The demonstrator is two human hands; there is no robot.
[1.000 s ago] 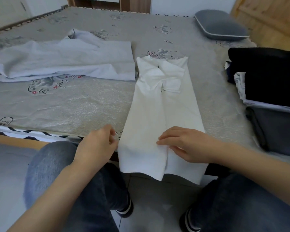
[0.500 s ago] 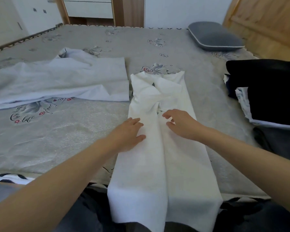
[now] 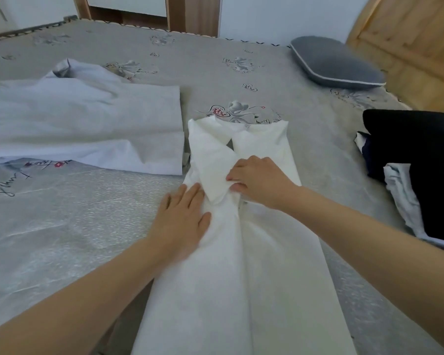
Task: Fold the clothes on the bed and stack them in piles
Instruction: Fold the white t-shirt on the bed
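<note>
Pinched long-folded white cotton shirt (image 3: 241, 252) with right hand (image 3: 259, 179), flattened by spread left hand (image 3: 182, 219); unfolded pale-blue garment (image 3: 82, 134) left of hands, dark folded pile (image 3: 415, 160) right.

white shirt (image 3: 241, 252): folded into a long strip, lengthwise on the grey bed (image 3: 87, 213)
pale blue garment (image 3: 82, 131): spread unfolded, left
dark pile (image 3: 420, 162): stacked, right

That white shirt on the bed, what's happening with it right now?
A person is folding the white shirt, which lies in a long narrow strip on the bed. The left hand presses flat on its left side, while the right hand pinches a folded-in sleeve flap. A pale blue garment lies unfolded to the left; a pile of dark clothes sits on the right.
</note>
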